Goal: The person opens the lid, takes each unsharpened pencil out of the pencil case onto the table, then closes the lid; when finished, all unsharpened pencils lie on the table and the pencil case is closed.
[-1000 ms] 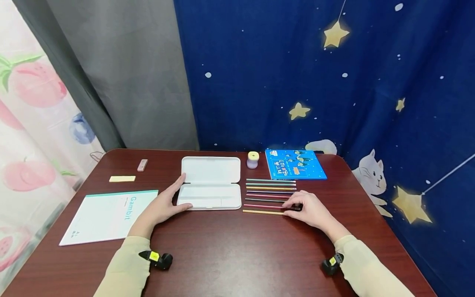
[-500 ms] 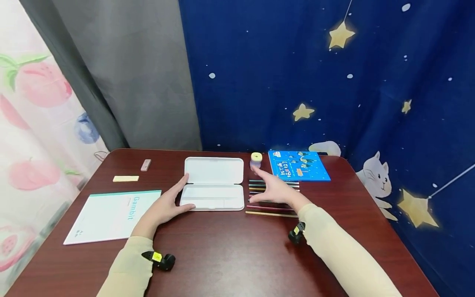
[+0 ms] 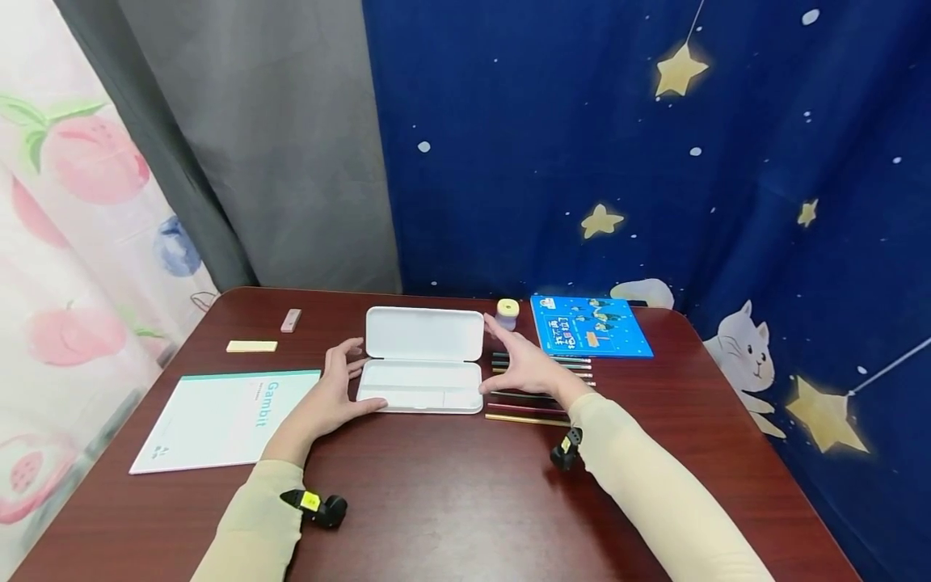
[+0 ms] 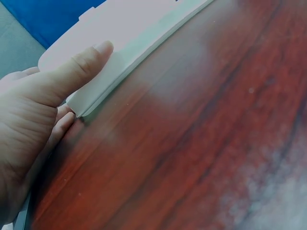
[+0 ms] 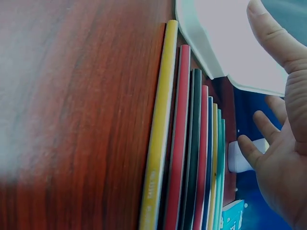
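A white pencil case lies unfolded on the table, its lid laid back toward the far side. My left hand holds the case at its left end. In the left wrist view its thumb lies over the case while other fingertips show round the corner. My right hand is spread at the right end, thumb tip right at the tray's side and forefinger near the lid's corner. Under and beside that hand lies a row of several pencils, yellow, red, dark and green, partly hidden in the head view.
On the left are a white notebook, a pale yellow strip and a small pink block. A yellow-topped small container and a blue book stand at the back right. Curtains hang behind the table.
My right hand has left the near end of the pencil row and moved left to the case's right end, its fingers spreading. My left hand stays at the left end, its fingers drawn in a little.
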The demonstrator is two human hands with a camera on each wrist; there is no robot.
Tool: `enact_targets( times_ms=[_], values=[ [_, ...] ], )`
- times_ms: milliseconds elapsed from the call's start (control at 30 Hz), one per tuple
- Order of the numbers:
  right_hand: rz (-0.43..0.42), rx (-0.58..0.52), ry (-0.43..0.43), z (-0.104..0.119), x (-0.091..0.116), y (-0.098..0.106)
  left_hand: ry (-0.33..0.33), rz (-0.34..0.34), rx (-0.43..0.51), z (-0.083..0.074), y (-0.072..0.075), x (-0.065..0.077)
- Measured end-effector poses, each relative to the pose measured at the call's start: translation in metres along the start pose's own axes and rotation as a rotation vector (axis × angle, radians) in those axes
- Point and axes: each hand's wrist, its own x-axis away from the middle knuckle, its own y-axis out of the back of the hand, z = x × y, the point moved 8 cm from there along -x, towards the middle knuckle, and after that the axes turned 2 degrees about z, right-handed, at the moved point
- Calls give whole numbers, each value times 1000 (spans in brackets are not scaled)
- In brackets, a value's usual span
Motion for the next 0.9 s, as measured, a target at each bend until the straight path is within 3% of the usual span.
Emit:
enact_targets(
  times_ms=[133,367,667,900],
  values=[
    [-25,-26,12,1,7,2,9,-12,-4,2,1,0],
    [-44,-108,121,11,29,4,-24,-6,-31,-1,2,1],
    [101,151,276,29,59,-18,-111,26,-112,-7,2,5],
    [143,280,292,28,67,-29,-166,73,-150,-14,-3,6]
  ],
)
